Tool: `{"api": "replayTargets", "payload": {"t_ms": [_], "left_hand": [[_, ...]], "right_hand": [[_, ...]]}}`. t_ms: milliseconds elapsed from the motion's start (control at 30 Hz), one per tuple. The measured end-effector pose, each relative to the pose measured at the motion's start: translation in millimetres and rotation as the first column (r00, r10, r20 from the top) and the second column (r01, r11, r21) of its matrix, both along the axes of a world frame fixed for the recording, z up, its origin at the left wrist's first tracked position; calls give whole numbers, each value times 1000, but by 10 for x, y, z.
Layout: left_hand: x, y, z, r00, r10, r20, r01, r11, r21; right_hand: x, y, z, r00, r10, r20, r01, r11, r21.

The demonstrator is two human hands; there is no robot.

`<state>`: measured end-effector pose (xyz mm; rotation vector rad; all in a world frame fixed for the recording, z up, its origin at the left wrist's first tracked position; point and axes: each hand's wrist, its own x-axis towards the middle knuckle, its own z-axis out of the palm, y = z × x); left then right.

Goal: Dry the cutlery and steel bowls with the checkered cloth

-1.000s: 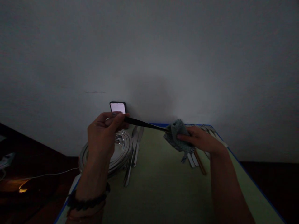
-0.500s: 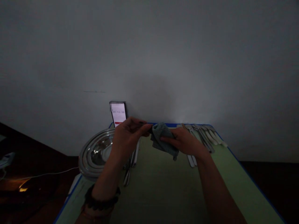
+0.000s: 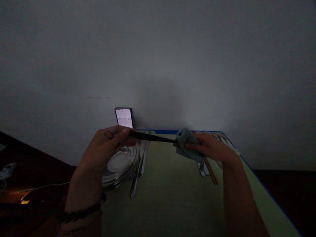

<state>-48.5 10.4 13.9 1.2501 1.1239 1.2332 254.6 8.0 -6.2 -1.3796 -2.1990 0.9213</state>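
Hold one end firm, wrap the other snugly

We face a pale wall (image 3: 158, 65) in dim light, with the green, blue-edged surface (image 3: 168, 200) below it. Metal dishes (image 3: 120, 161) stand stacked at its left, so we do best to work over the middle, where a swinging end seems less likely to knock anything.

Our hands are raised and well apart. Our left hand (image 3: 101, 148) pinches one end of the dark utensil (image 3: 153, 137) between thumb and fingers; our right hand (image 3: 209, 146) grasps the cloth (image 3: 189, 148), folded around the other end. The utensil spans the gap between them, nearly level, above the surface. What its covered end looks like, we cannot tell.

To wipe well, we should pull the cloth along the length with even pressure, turning the utensil a little in the left fingers so each side gets rubbed. The loose corner hangs towards the right cutlery (image 3: 211, 171); gathering it into our palm would probably stop it catching there. Finally, our left thumb covers its own tip, so that spot likely needs a change of ends.
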Motion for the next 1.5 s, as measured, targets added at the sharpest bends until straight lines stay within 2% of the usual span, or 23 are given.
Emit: {"api": "replayTargets", "payload": {"t_ms": [133, 300, 367, 433, 567, 667, 767, 1000, 1133, 1233, 1333, 1433, 1500], "left_hand": [[-27, -33, 23, 990, -51, -131, 52, 999, 5], [100, -47, 80, 942, -32, -334, 49, 998, 44], [106, -51, 92, 947, 51, -317, -25, 996, 85], [67, -56, 97, 953, 171, -251, -148, 983, 105], [-88, -66, 105, 939, 321, -122, -316, 947, 60], [-160, -58, 101, 918, 390, -63, -388, 920, 48], [-127, -45, 89, 908, 410, -87, -407, 912, 48], [-18, -33, 78, 884, 445, -142, -430, 894, 124], [6, -24, 69, 901, 403, -159, -388, 914, 120], [99, -20, 65, 928, 327, -178, -304, 941, 145], [214, -26, 69, 946, 260, -194, -237, 962, 138], [257, -33, 75, 944, 278, -177, -262, 959, 111], [235, -33, 76, 939, 302, -163, -286, 951, 115]], "right_hand": [[17, -29, 16, 1000, 4, 25, -4, 1000, -3], [-27, -91, 92, 994, -15, 107, 5, 996, 92], [-49, -107, 108, 994, -25, 103, 13, 994, 110], [-38, -117, 107, 998, -24, 61, 17, 993, 113], [101, -133, 77, 995, -85, -49, 89, 993, 80], [189, -138, 57, 981, -174, -92, 179, 982, 55], [173, -126, 45, 973, -215, -85, 219, 974, 54], [89, -78, 56, 984, -177, 26, 174, 980, 99], [47, -72, 86, 986, -164, 12, 163, 983, 86], [-82, -57, 73, 990, -141, -8, 141, 987, 77], [-244, -33, 19, 1000, -20, -24, 20, 1000, 6], [-322, -16, -39, 990, 138, -12, -138, 990, -34], [-310, -15, -60, 985, 170, 27, -169, 984, -50]]}}
